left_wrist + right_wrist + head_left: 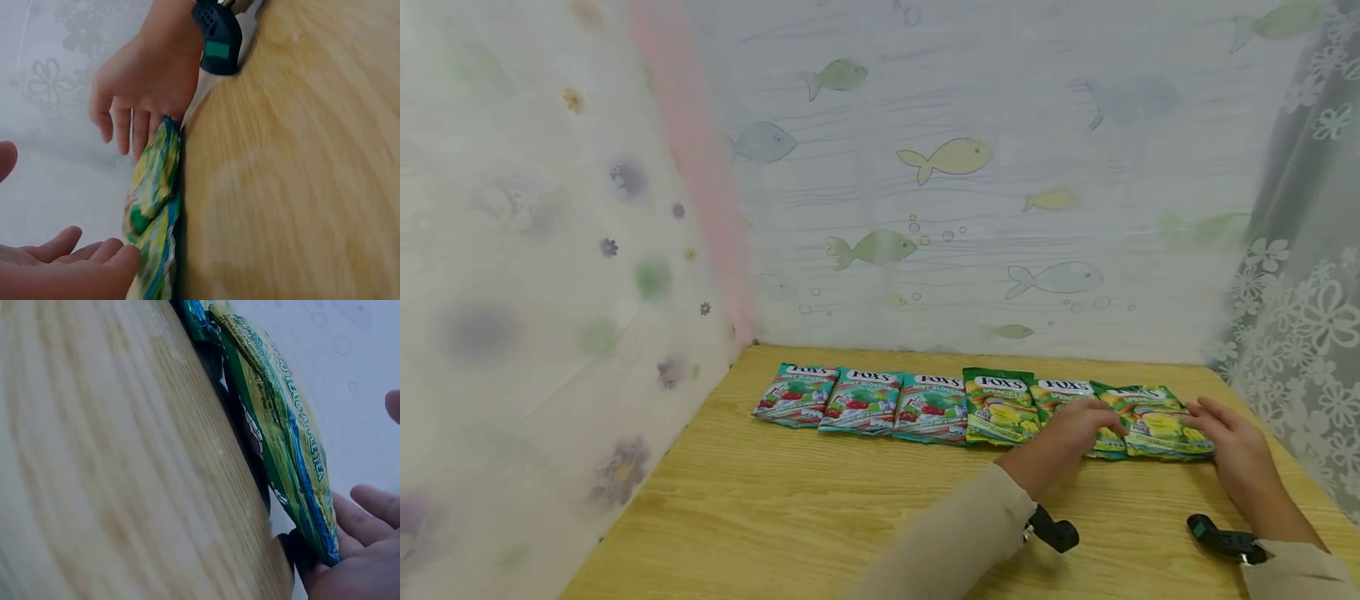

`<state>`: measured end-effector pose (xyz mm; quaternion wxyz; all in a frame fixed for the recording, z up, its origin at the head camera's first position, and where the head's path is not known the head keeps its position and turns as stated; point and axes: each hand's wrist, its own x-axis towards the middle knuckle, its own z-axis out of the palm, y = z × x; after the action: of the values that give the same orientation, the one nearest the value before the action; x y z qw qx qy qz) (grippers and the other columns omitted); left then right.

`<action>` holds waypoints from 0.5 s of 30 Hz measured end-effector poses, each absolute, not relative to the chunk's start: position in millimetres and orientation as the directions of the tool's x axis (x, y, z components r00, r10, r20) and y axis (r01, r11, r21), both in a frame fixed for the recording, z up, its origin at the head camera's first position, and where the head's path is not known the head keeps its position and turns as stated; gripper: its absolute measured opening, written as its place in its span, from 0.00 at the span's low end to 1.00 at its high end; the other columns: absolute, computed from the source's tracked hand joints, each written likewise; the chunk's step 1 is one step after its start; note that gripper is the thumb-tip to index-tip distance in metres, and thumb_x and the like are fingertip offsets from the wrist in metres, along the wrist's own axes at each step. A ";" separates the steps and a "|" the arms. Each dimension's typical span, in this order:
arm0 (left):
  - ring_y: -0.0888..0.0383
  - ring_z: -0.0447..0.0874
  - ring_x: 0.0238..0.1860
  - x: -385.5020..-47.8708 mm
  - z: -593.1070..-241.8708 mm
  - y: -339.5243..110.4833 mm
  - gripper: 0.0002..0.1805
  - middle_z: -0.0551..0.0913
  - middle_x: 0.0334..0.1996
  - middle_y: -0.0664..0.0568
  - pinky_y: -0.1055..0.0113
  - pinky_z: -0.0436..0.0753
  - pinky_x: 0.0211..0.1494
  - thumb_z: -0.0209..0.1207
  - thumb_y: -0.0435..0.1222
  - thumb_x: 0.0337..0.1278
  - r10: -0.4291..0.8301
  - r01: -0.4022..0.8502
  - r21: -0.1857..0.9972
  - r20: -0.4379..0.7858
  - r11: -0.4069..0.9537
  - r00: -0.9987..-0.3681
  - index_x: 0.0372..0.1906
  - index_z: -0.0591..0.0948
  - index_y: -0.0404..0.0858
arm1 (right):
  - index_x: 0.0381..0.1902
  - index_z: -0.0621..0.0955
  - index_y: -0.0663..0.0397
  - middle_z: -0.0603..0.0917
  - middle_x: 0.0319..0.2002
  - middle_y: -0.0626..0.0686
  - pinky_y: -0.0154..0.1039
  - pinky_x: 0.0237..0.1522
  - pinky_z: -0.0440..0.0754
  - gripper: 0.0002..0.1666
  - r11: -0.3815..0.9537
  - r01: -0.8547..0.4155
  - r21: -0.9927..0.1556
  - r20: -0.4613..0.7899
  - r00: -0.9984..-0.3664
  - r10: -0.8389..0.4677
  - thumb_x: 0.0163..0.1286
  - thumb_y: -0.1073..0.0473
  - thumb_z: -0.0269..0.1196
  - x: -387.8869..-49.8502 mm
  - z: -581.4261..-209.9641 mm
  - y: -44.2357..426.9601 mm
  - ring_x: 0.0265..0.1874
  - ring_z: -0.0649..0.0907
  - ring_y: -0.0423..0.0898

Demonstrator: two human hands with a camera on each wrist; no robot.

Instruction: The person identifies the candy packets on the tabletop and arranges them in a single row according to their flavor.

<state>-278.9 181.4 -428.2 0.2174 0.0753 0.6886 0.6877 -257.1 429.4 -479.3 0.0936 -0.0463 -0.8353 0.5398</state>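
Observation:
A row of Fox's candy bags lies on the wooden table. Three teal Mint Blossom bags [859,402] form the left part, and three green-and-yellow bags the right part. My left hand [1075,429] hovers at the middle green bag [1060,392], partly covering it; its fingers are loosely extended in the left wrist view. At the far right, my right hand [1236,446] touches the outer edge of the rightmost green bag [1153,423] with fairly straight fingers. In the right wrist view that bag's corner [312,512] rests against the palm side of the right hand [359,562].
The wooden table [790,517] stretches in front of the row. Behind it hangs a pale fish-print sheet [955,250], with a flower-print sheet [550,292] at left and a lace curtain [1315,333] at right. Dark devices are strapped to both wrists.

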 end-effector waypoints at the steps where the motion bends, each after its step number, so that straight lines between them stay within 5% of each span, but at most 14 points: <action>1: 0.46 0.75 0.70 -280.3 -426.7 176.6 0.20 0.79 0.66 0.56 0.48 0.79 0.65 0.64 0.35 0.64 0.410 -0.173 0.980 -0.197 0.095 -0.890 0.61 0.84 0.42 | 0.84 0.45 0.58 0.58 0.82 0.44 0.28 0.78 0.56 0.49 0.480 0.005 -0.878 0.094 -0.979 0.182 0.82 0.36 0.47 -256.9 -477.4 429.0 0.83 0.49 0.46; 3: 0.50 0.76 0.69 -284.7 -425.0 164.0 0.26 0.78 0.67 0.58 0.51 0.81 0.61 0.65 0.38 0.63 0.434 -0.093 0.972 -0.181 0.218 -0.883 0.67 0.80 0.48 | 0.84 0.43 0.58 0.52 0.83 0.59 0.52 0.82 0.55 0.51 0.495 0.035 -0.868 0.063 -0.982 0.180 0.82 0.34 0.48 -257.9 -473.1 427.8 0.83 0.48 0.59; 5: 0.53 0.76 0.69 -290.0 -425.0 147.7 0.29 0.76 0.69 0.57 0.53 0.82 0.58 0.66 0.41 0.62 0.460 0.002 0.949 -0.150 0.315 -0.875 0.69 0.77 0.52 | 0.84 0.42 0.60 0.51 0.82 0.66 0.71 0.74 0.55 0.53 0.502 0.062 -0.863 0.035 -0.983 0.181 0.81 0.33 0.48 -258.4 -468.9 427.8 0.80 0.50 0.68; 15: 0.46 0.73 0.71 -326.9 -423.3 45.6 0.36 0.69 0.76 0.48 0.47 0.80 0.61 0.63 0.47 0.67 0.475 0.226 0.811 -0.071 0.540 -0.877 0.78 0.67 0.51 | 0.83 0.45 0.67 0.53 0.78 0.77 0.76 0.63 0.64 0.51 0.592 0.090 -0.801 0.029 -0.982 0.188 0.83 0.37 0.47 -255.5 -456.4 429.8 0.72 0.56 0.80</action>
<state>-326.9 45.6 -423.3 0.1429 0.2025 0.8657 0.4349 -255.5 429.8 -456.4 0.0553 -0.0782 -0.8905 0.4447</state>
